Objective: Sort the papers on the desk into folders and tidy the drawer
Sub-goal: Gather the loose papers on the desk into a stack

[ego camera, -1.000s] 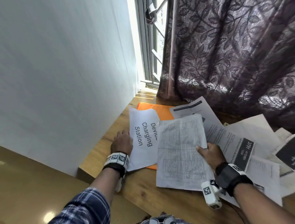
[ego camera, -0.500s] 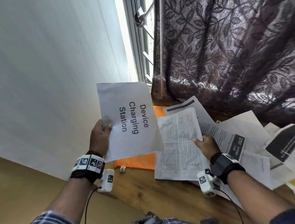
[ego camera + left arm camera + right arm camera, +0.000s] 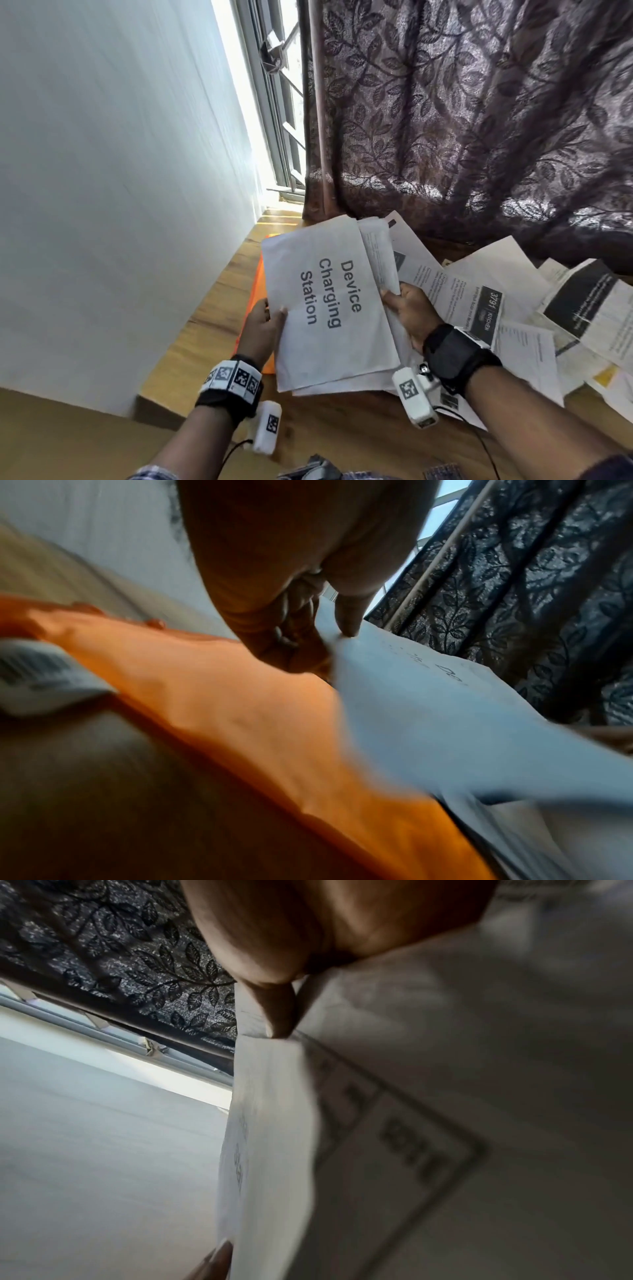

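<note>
my left hand pinches the sign sheet at its nine o'clock edge while my right hand pinches the form beneath at three o'clock, squaring both above the orange folder for filing.

My sign sheet hides most of the orange folder; the small print on the papers is unreadable.

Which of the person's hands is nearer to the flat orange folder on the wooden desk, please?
Left. The left hand is directly over the flat orange folder, pinching the "Device Charging Station" sheet; the right hand grips papers beyond that sheet's far side.
</note>
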Demonstrator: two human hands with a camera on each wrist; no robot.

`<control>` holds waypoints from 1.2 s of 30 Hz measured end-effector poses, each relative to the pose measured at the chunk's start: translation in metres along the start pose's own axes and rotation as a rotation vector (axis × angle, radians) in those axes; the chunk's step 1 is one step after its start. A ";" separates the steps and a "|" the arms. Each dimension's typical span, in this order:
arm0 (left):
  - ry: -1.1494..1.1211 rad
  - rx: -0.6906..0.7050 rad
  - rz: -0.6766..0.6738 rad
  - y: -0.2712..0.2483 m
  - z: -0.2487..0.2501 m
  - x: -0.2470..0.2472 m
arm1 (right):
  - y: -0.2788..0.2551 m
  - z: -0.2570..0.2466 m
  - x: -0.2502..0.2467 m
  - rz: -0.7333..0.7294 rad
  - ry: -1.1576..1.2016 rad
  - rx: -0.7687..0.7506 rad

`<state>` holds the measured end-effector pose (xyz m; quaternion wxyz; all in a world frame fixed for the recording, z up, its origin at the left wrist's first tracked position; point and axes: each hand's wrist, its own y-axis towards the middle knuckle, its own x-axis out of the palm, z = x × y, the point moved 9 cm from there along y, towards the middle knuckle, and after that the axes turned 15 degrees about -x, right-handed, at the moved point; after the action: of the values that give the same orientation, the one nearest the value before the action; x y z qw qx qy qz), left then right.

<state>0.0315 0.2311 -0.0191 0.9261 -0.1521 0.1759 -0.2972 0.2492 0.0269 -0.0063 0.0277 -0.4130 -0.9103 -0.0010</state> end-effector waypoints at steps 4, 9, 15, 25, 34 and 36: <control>-0.146 -0.136 -0.137 0.009 -0.017 0.013 | -0.006 -0.004 0.013 -0.037 0.074 -0.017; -0.216 -0.044 -0.121 0.014 0.003 0.007 | 0.000 -0.015 0.024 -0.087 -0.017 -0.079; -0.367 0.120 -0.103 -0.001 0.065 -0.013 | 0.021 -0.058 0.033 -0.043 -0.190 -0.249; -0.368 0.212 -0.191 -0.005 0.075 -0.015 | 0.019 -0.065 0.043 0.007 -0.019 -0.249; -0.289 0.132 -0.259 0.022 0.067 -0.002 | 0.017 -0.041 0.038 0.028 -0.221 -0.194; -0.286 0.139 -0.300 0.025 0.073 0.002 | 0.016 -0.045 0.037 0.063 -0.224 -0.201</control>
<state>0.0763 0.2624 0.0361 0.8953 -0.1531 -0.0028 -0.4183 0.2391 0.0640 0.0397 -0.1155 -0.4395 -0.8896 -0.0453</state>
